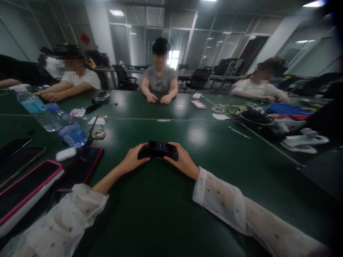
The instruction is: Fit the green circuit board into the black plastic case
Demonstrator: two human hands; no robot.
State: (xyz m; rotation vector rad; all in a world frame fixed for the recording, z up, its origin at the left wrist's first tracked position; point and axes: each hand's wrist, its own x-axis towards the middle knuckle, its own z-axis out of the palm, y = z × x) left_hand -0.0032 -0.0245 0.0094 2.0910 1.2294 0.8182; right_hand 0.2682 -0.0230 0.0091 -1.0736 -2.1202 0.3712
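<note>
A black device shaped like a game controller [158, 151], with curved ends and a raised boxy middle, is held level at the centre of the head view, over or on the green table. My left hand [134, 157] grips its left end, thumb on the near side. On the right end, my right hand [182, 159] is closed in the same way, fingers over the top. The fingers partly cover both ends. Whether the device touches the tabletop, I cannot tell.
Left of my arm lie a red-edged phone [85, 165], a pink-rimmed phone [30, 189], a white earbud case [65, 154] and water bottles [68, 130]. A wrench [239, 132], cables [227, 109] and a white plastic part [304, 140] are on the right. Several people sit around the table.
</note>
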